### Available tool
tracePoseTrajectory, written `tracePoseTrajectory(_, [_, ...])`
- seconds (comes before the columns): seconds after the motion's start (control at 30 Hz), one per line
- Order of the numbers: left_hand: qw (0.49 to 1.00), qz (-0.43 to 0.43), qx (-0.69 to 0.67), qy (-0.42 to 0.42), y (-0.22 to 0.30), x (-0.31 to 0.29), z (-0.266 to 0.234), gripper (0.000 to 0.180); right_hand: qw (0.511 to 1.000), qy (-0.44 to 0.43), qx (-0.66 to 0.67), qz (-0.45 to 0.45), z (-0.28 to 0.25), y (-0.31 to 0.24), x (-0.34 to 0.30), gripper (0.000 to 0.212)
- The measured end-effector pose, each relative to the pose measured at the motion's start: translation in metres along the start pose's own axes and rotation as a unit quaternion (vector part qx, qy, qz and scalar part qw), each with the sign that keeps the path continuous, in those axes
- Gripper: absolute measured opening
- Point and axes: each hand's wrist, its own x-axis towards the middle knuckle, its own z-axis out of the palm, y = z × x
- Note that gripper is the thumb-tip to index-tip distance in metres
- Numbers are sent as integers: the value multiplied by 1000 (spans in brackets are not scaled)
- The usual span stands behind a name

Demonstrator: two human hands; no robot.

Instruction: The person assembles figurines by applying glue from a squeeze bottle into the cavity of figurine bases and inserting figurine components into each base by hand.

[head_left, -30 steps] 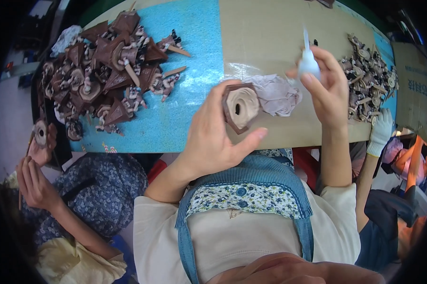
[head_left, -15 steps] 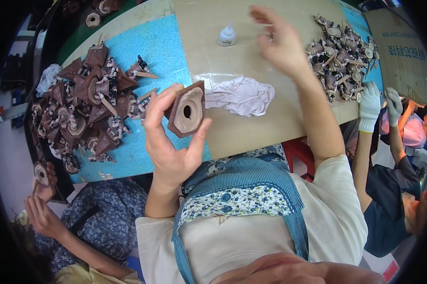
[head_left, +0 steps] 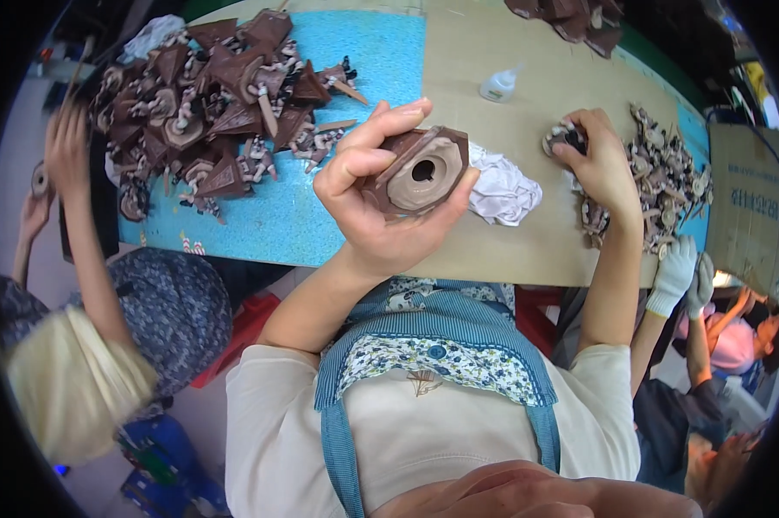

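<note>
My left hand (head_left: pixel 368 198) is closed around a brown hexagonal base (head_left: pixel 448 177), holding it above the table with its beige hollow side and dark centre hole showing. At the right, my right hand (head_left: pixel 604 164) pinches a small dark and pale figurine part (head_left: pixel 566 138) beside a heap of similar figurine parts (head_left: pixel 657 168). Partly behind the base lies a crumpled whitish cloth (head_left: pixel 510 194). Farther back, a small translucent squeeze bottle with a thin nozzle (head_left: pixel 498 86) stands upright.
A large pile of brown bases and figures (head_left: pixel 225 112) covers the blue mat at the left. More brown pieces (head_left: pixel 571 22) lie at the far edge. A cardboard box (head_left: pixel 744 181) stands at the right. Co-workers are at both sides; a gloved hand (head_left: pixel 673 272) rests near the right heap.
My right hand has come from above the table to the right-hand heap and now holds a figurine part. My left hand still holds the base, turned slightly. The view has shifted.
</note>
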Motion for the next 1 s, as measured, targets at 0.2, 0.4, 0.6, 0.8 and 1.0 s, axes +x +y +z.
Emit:
tracePoseTrajectory(0.2, [994, 20, -68, 86, -4, 5, 9, 81, 980, 82, 178, 27, -10, -24, -22, 32])
tracePoseTrajectory(0.4, [982, -20, -139, 126, -3, 3, 10, 86, 901, 88, 420, -62, -11, -44, -37, 39])
tracePoseTrajectory(0.6, [971, -70, -194, 123, 7, 2, 5, 85, 880, 85, 463, -67, -22, -66, -50, 38])
tracePoseTrajectory(0.8, [937, -195, -288, 29, 12, -10, -7, 78, 871, 42, 482, -89, -26, -84, -54, 35])
tracePoseTrajectory(1.0, [840, -376, -371, -124, 22, -8, -19, 72, 888, -23, 423, -181, -16, -98, -56, 29])
